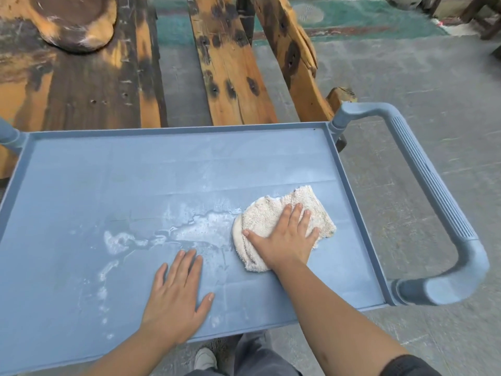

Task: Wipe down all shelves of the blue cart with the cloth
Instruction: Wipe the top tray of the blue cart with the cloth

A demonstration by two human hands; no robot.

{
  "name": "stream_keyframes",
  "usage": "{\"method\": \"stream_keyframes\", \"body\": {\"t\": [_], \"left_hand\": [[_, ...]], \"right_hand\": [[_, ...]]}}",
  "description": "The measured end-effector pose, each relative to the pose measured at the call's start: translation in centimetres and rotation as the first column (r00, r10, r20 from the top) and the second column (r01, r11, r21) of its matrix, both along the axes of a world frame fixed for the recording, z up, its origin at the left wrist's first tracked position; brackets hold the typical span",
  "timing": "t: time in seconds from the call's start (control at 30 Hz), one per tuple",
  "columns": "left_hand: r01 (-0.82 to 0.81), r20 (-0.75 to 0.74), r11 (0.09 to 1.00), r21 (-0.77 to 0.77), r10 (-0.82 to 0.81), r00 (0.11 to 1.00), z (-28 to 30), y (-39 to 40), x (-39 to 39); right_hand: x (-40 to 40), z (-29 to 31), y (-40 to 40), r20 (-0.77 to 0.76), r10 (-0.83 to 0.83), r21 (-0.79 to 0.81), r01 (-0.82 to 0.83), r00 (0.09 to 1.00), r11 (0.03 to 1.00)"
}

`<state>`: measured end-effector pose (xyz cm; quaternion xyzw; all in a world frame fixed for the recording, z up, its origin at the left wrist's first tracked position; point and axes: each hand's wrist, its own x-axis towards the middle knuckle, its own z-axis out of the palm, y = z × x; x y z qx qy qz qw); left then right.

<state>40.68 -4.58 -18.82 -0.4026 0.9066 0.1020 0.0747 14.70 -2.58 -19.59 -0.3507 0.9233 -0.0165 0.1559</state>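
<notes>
Under the flat right hand (284, 237) (fingers spread) — cloth (273, 226), on the cart's top shelf (108, 172).

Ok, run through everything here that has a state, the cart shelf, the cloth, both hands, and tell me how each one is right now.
Top shelf: wet streaks and whitish residue across its middle, not wiped dry.
Cloth: bunched, flat on the shelf right of the wet patch.
Right hand: fingers straight, pressing the cloth.
Left hand: flat on the bare shelf, holding nothing.
Cart handle: untouched.
</notes>
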Motion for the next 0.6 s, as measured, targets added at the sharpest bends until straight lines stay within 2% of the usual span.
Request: {"method": "stream_keyframes", "body": {"t": [0.3, 0.6], "left_hand": [[-0.007, -0.079, 1.0, 0.028, 0.009, 0.997, -0.3, -0.5, -0.2], [-0.025, -0.131, 0.999, 0.032, 0.029, 0.991, -0.7, -0.8, -0.4]], "right_hand": [[-1.9, -0.7, -2.6, -0.019, 0.039, -0.062, -0.04, 0.999, 0.997], [-6.7, -0.6, -9.2, -0.027, 0.142, -0.055, -0.144, 0.989, 0.988]]}}
